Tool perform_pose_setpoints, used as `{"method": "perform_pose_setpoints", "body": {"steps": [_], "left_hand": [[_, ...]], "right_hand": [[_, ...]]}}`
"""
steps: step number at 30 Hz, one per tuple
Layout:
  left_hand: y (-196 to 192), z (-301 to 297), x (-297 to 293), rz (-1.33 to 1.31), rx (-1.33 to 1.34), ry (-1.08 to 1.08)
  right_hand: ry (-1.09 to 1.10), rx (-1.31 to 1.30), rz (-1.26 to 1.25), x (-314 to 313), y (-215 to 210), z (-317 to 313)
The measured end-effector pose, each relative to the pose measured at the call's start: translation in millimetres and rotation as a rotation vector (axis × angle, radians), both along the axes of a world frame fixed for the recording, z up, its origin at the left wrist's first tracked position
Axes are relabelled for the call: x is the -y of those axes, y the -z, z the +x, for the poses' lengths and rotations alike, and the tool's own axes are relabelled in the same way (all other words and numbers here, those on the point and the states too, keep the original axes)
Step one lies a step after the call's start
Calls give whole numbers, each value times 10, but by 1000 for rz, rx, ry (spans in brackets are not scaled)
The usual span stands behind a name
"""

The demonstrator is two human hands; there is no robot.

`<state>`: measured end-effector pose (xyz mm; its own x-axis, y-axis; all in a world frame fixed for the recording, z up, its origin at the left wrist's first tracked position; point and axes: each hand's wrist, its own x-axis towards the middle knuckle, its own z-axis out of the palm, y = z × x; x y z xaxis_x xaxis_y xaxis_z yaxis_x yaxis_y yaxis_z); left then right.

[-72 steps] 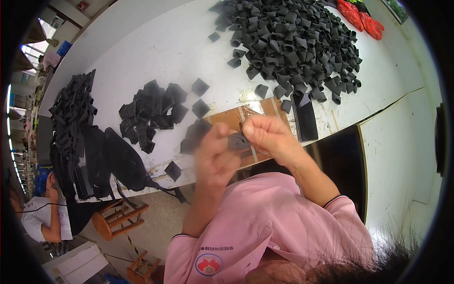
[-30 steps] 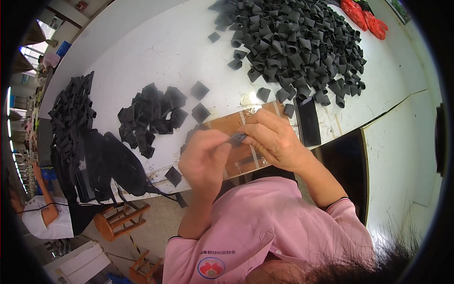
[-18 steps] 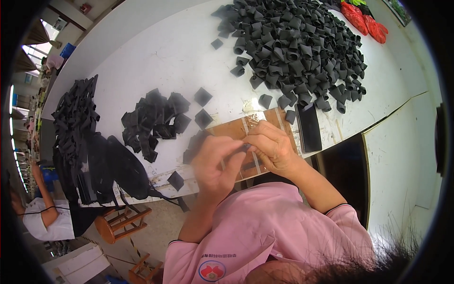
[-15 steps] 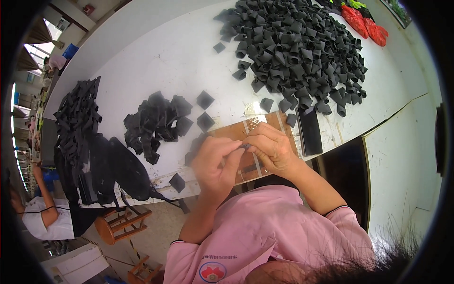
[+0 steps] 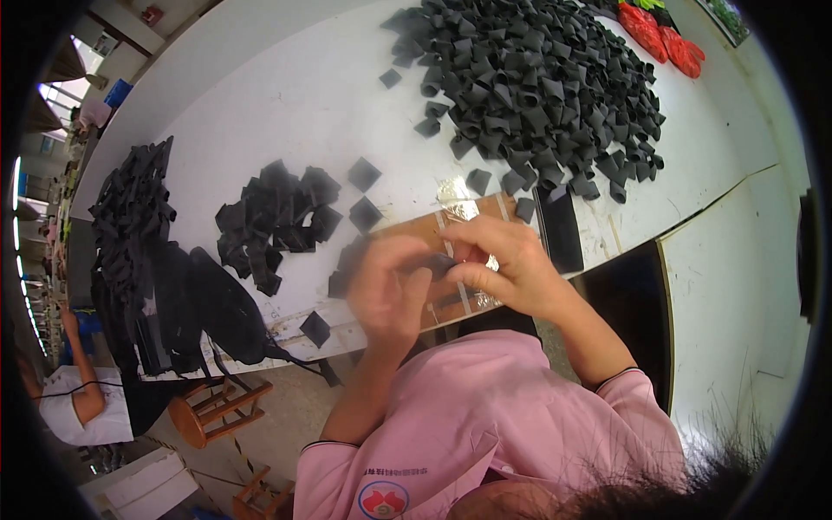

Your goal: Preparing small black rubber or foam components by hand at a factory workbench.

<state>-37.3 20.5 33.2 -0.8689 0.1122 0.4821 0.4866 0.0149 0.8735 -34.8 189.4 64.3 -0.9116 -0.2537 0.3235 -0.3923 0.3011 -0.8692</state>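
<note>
A small dark fabric piece (image 5: 435, 264) is between my two hands over a brown board (image 5: 416, 224). My left hand (image 5: 387, 290) is blurred by motion, its thumb and fingers closed on the piece's left side. With thumb and fingertips, my right hand (image 5: 507, 264) pinches the right end. Both hands partly hide the piece, so its exact shape cannot be made out. Beside my left hand lie more flat black squares (image 5: 316, 329). A pile of flat black pieces (image 5: 277, 212) lies further left on the white table (image 5: 286, 104).
A large heap of rolled black pieces (image 5: 537, 95) covers the far right. Black strips (image 5: 134, 208) and a black pouch-like item (image 5: 227, 312) lie at the left edge. A dark flat block (image 5: 559, 232) sits right of the board. Red bags (image 5: 663, 39) lie behind; a wooden stool (image 5: 217, 412) stands below left.
My hands have come slightly apart, and more of the dark piece shows between them. The right hand's fingers have opened out a little. The whole view has shifted slightly.
</note>
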Motion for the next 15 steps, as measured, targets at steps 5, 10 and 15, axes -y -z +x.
{"method": "perform_pose_setpoints", "body": {"steps": [5, 10, 15], "left_hand": [[-29, -4, 36, 312, 222, 113], [-69, -57, 20, 117, 217, 139], [11, -21, 14, -35, 130, 31]], "right_hand": [[7, 86, -19, -72, -21, 4], [-28, -24, -2, -4, -38, -47], [5, -260, 102, 89, 79, -40]]}}
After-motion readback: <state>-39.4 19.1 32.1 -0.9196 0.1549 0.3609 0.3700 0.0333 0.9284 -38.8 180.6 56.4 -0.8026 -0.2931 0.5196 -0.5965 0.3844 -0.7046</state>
